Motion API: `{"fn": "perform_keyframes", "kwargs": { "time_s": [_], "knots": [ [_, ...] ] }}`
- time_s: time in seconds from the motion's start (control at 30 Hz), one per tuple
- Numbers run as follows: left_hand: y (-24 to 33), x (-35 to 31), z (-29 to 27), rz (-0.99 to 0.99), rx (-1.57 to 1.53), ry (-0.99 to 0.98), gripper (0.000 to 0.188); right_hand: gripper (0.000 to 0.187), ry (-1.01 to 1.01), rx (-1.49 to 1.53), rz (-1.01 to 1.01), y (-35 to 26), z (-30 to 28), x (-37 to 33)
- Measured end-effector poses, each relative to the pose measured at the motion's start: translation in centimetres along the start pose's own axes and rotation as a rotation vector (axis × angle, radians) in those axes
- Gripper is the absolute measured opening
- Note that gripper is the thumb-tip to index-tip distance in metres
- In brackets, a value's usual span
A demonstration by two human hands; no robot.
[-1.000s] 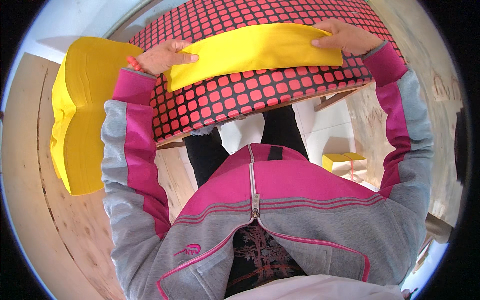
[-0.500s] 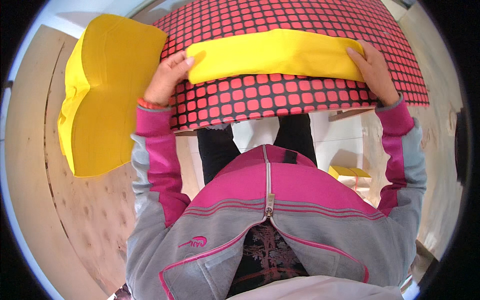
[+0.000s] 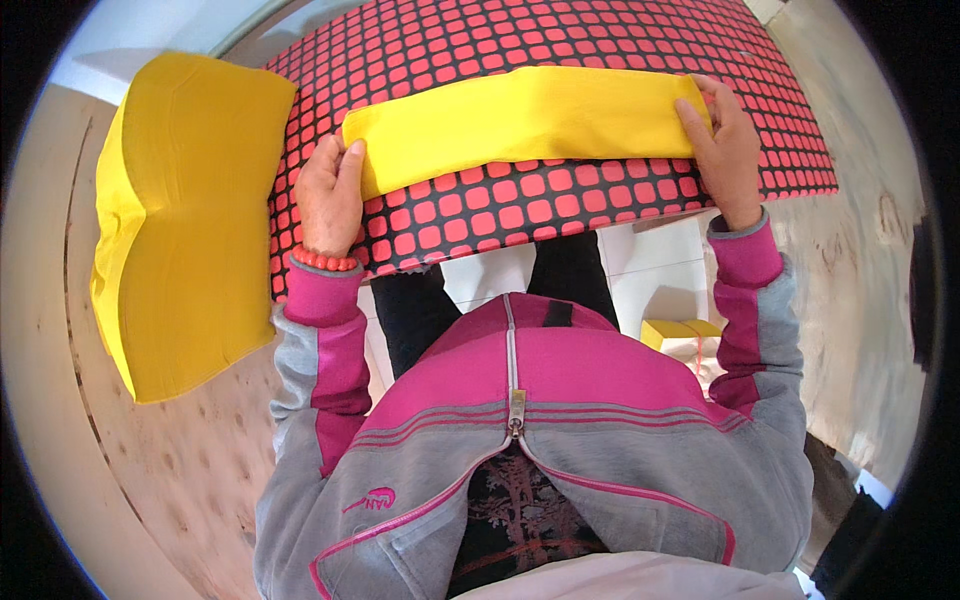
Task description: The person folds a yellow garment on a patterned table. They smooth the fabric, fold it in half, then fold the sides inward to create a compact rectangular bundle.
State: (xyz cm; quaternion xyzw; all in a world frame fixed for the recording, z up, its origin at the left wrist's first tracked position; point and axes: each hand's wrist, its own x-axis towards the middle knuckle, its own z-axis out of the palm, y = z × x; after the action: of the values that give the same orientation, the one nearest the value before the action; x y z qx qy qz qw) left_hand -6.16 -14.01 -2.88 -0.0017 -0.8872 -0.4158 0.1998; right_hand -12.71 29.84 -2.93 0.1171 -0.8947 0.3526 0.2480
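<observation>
A long yellow strip (image 3: 520,115), folded flat and looking like cloth or paper, lies crosswise over the table. At its left end, my left hand (image 3: 330,195) pinches the edge, thumb on the near side and fingertips partly hidden. My right hand (image 3: 727,150) grips the other end, the thumb on top and the fingers curled around the far side. Between my hands the strip bows slightly upward, its surface mostly smooth. Whether its middle touches the table cover I cannot tell.
The table wears a red-and-black checked cover (image 3: 450,210). Left of it, a large stack or sheet of yellow material (image 3: 200,230) drapes over a wooden board (image 3: 190,470). Below to the right sits a yellow-topped bundle (image 3: 680,332) tied with red string. A pale wooden panel (image 3: 860,300) stands at the right.
The whole view has shifted, so the table and strip sit farther left. My left hand has turned more upright at the strip's end; my right fingers have curled farther around theirs.
</observation>
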Motion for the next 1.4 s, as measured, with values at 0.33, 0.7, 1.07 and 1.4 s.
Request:
{"fn": "perform_keyframes", "kwargs": {
  "time_s": [0.33, 0.7, 1.07, 1.4],
  "knots": [
    [2.2, -0.4, -0.2, -0.047, 0.212, -0.010, 0.014, 0.036, -0.030, -0.095, 0.036, -0.4, -0.5, 0.1],
    [3.0, -0.2, 0.4, 0.019, 0.394, 0.042, 0.015, 0.046, 0.007, -0.064, 0.015, -0.2, -0.3, 0.1],
    [11.9, 0.3, 6.9, 0.643, 0.432, -0.318, 0.067, 0.047, -0.016, 0.069, 0.059, -0.3, -0.1, 0.3],
    [11.7, 1.5, 9.7, 0.612, 0.480, -0.489, 0.087, 0.048, -0.036, 0.063, 0.062, 0.2, -0.5, 0.2]
  ]
}}
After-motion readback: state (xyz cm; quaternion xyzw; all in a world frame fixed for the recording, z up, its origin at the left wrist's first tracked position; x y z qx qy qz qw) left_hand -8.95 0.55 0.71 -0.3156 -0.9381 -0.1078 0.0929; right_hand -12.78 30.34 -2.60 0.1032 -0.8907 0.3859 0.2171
